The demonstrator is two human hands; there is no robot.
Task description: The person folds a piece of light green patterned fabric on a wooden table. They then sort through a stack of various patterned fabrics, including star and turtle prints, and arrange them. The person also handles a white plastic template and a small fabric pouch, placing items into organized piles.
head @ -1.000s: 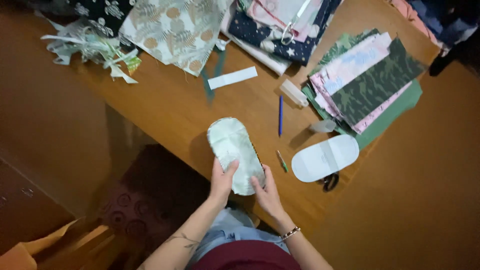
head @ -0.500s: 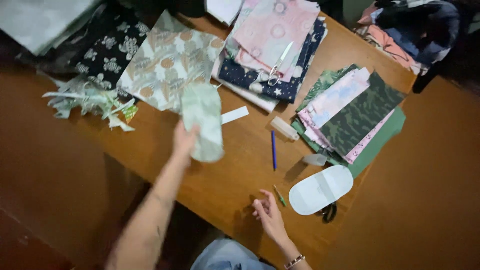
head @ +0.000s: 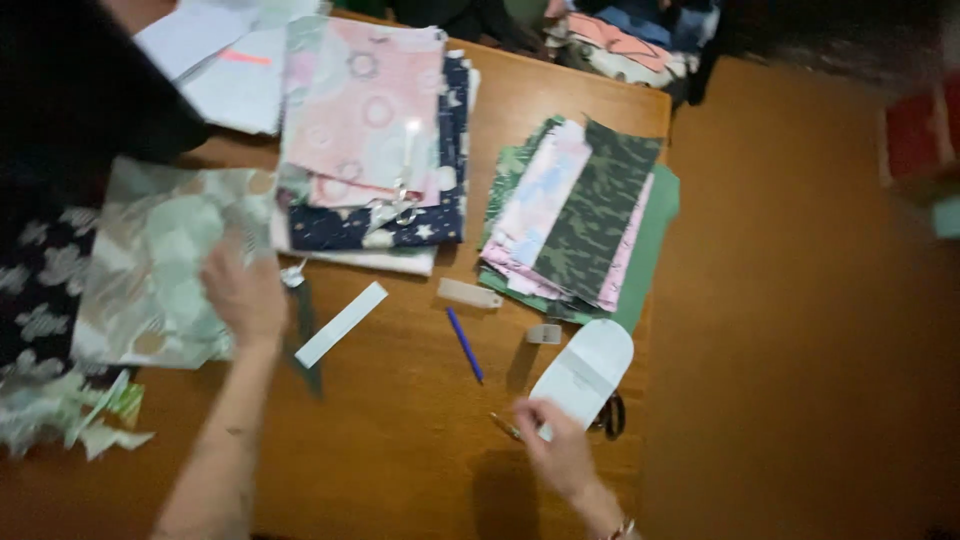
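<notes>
Lowered now, left hand (head: 245,295) lies open on patterned fabric (head: 165,265) — right hand (head: 560,450) grips white template (head: 585,375).

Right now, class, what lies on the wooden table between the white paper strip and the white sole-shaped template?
In the head view, a blue pen lies on bare wood between the white paper strip and the white sole-shaped template.

A blue pen (head: 464,343) lies beside stacked camouflage fabrics (head: 585,215).
</notes>
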